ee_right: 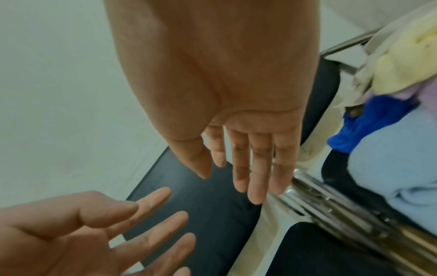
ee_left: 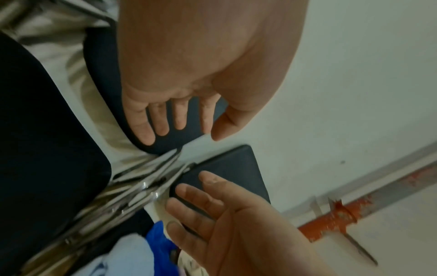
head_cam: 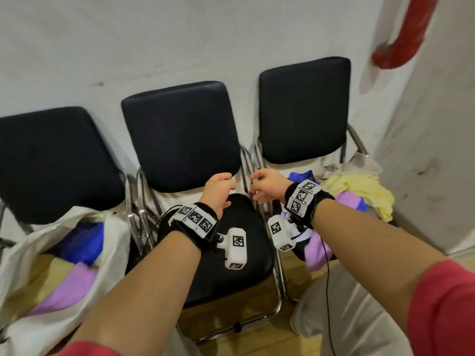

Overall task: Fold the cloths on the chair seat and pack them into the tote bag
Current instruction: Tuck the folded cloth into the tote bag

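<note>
A heap of cloths (head_cam: 359, 194), yellow, lilac, blue and pale blue, lies on the seat of the right chair (head_cam: 304, 109); the right wrist view shows the cloths (ee_right: 397, 142) at its right edge. A white tote bag (head_cam: 113, 227) on the left chair holds folded blue, yellow and lilac cloths. The middle chair's black seat (head_cam: 241, 276) is bare. My left hand (head_cam: 218, 188) hovers over its back edge, fingers straight, holding nothing. My right hand (head_cam: 264, 186) hangs beside it with spread fingers, empty, just left of the heap.
Three black padded chairs with chrome frames (head_cam: 144, 201) stand in a row against a white wall (head_cam: 180, 34). A red pipe (head_cam: 406, 39) runs along the wall at the upper right. Wooden floor (head_cam: 257, 340) shows below the seats. A thin black cable (head_cam: 327, 291) hangs from my right wrist.
</note>
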A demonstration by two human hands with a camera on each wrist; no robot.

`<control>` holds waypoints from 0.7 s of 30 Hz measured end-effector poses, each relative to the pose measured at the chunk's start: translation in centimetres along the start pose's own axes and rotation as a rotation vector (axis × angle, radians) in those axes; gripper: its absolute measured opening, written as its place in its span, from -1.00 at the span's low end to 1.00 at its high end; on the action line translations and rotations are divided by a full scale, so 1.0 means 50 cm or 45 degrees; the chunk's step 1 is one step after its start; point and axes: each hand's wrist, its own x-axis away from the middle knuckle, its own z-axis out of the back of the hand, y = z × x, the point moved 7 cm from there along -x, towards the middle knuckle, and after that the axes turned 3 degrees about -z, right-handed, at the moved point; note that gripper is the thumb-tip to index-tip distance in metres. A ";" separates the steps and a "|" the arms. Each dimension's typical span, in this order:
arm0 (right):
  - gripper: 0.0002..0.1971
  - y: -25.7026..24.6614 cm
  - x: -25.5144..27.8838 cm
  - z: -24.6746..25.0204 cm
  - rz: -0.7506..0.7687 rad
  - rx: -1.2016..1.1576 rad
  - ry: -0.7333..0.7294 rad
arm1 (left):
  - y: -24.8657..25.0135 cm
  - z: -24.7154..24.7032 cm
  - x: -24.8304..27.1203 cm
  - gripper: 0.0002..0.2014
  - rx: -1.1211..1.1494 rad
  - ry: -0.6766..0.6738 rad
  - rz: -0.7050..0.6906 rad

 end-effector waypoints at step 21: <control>-0.62 0.294 -0.107 0.412 -0.140 0.517 0.494 | -0.062 -0.377 -0.113 -0.63 -0.284 -0.138 0.130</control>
